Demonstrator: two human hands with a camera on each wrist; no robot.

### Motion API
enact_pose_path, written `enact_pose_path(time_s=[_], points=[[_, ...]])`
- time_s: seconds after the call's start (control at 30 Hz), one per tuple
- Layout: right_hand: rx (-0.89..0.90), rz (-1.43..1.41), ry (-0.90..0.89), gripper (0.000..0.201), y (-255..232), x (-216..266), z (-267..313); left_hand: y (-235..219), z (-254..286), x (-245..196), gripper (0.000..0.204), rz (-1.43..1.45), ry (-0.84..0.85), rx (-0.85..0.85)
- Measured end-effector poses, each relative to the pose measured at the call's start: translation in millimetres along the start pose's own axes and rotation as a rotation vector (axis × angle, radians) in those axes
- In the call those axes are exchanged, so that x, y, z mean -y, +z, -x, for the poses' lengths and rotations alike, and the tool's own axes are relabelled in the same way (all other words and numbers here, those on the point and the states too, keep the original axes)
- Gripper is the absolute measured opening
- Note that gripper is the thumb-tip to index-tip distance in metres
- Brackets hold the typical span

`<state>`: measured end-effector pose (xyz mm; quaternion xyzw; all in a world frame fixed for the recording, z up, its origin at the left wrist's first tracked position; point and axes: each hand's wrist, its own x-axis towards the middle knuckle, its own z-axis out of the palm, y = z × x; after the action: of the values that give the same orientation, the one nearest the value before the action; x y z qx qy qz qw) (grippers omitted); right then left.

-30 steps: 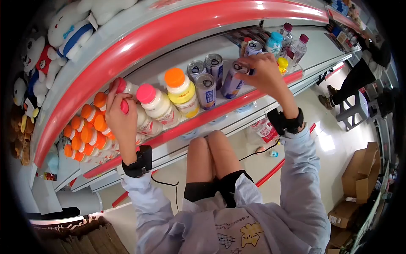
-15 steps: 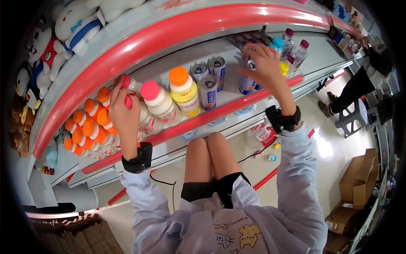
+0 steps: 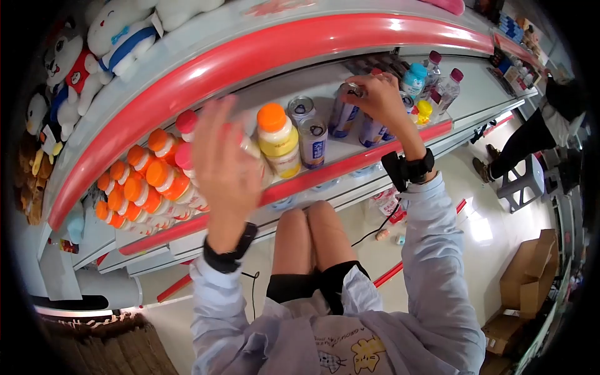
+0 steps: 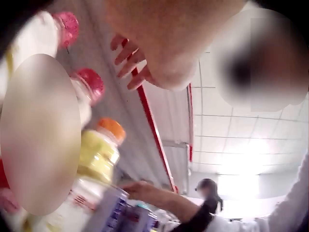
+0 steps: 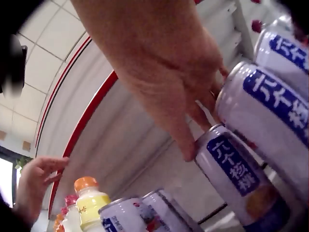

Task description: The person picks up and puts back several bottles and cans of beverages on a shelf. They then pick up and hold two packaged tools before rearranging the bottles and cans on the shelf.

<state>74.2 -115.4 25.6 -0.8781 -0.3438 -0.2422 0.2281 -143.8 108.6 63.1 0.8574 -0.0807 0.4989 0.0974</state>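
Observation:
My right hand (image 3: 384, 103) grips a blue and silver drink can (image 3: 344, 120) by its top, thumb on the near side in the right wrist view. Just right of it stand more cans (image 3: 372, 132) of the same kind, partly behind the hand. To its left are two matching cans, a front one (image 3: 314, 149) and a back one (image 3: 301, 107). My left hand (image 3: 228, 165), blurred, has its fingers extended above the milk-drink bottles with pink caps (image 3: 186, 122) and hides part of them. Beside it stands a yellow-labelled bottle with an orange cap (image 3: 278, 144).
Rows of orange-capped bottles (image 3: 164, 178) fill the shelf's left end. At the right stand a blue-capped bottle (image 3: 414, 78), a yellow-capped one (image 3: 424, 111) and clear maroon-capped bottles (image 3: 447, 90). A red rail (image 3: 294, 182) edges the shelf; plush toys (image 3: 69, 75) sit above.
My left hand has left the pink-capped bottles and moved right. My right hand set one can beside the right-hand can, let go, then took another from the left group and shifted it right.

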Motion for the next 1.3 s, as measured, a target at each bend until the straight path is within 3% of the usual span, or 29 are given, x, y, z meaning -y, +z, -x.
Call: enact_pose_path(time_s=[0.07,0.13,0.2,0.33,0.47,0.53,0.63,0.8,0.93,1.2,1.3], points=[[-0.047,0.073,-0.01,0.034,-1,-14,3,24,-1,-33,0.042,0.207,0.078,0.071],[-0.11,0.179,-0.044,0.034,-8,-21,5,47,-9,-60,0.041,0.25,0.117,0.23],[-0.118,0.201,-0.031,0.034,-11,-24,6,72,-10,-72,0.037,0.155,0.117,0.266],[-0.128,0.229,-0.039,0.036,-2,-35,6,97,-29,-70,0.028,-0.131,0.165,0.298],[-0.152,0.228,-0.092,0.038,1,-11,-1,106,-50,-58,0.022,-0.214,0.04,0.573],[-0.098,0.031,-0.218,0.04,12,8,2,107,-52,-57,0.021,-0.256,0.01,0.675],[0.036,-0.068,-0.317,0.045,32,27,-3,103,-30,-58,0.021,-0.368,0.142,0.596],[0.28,-0.158,-0.281,0.047,20,42,-13,89,-3,-59,0.032,-0.435,0.135,0.521],[0.313,-0.185,-0.338,0.049,25,35,-18,94,9,-55,0.04,-0.485,0.191,0.444],[0.449,-0.548,-0.318,0.047,41,31,-33,88,12,-53,0.034,-0.162,0.111,0.401],[0.384,-0.292,-0.327,0.048,34,38,-33,91,12,-59,0.035,-0.003,0.07,0.394]])
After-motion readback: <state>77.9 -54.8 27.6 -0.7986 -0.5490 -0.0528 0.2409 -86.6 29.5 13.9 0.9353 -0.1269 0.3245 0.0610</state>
